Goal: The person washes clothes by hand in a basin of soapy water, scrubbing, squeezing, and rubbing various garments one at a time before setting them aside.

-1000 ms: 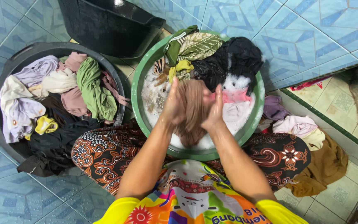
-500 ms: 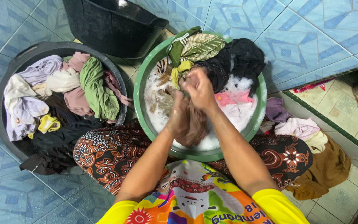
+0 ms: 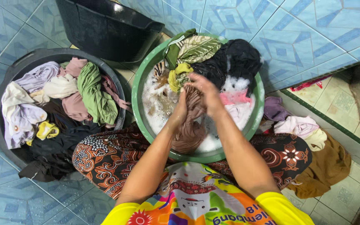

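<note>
At far left we see a black tub [image 3: 5, 71] heaped with dry clothes, a green garment [image 3: 94, 89] draped across its right side. Behind it stands an empty black bucket [image 3: 105, 25]. Next comes the green basin [image 3: 140, 89], full of suds and wet laundry, set on the tiled floor [image 3: 296, 33] before our patterned skirt [image 3: 105, 154]. Over the basin our left hand [image 3: 180, 110] and right hand [image 3: 207, 93] press together, each grip clamped on the brown cloth [image 3: 192, 125], which hangs between them down into the suds. Dark clothes [image 3: 234, 60] lie along the basin's far rim. At right, a small pile [image 3: 301, 129] sits on the floor.
</note>
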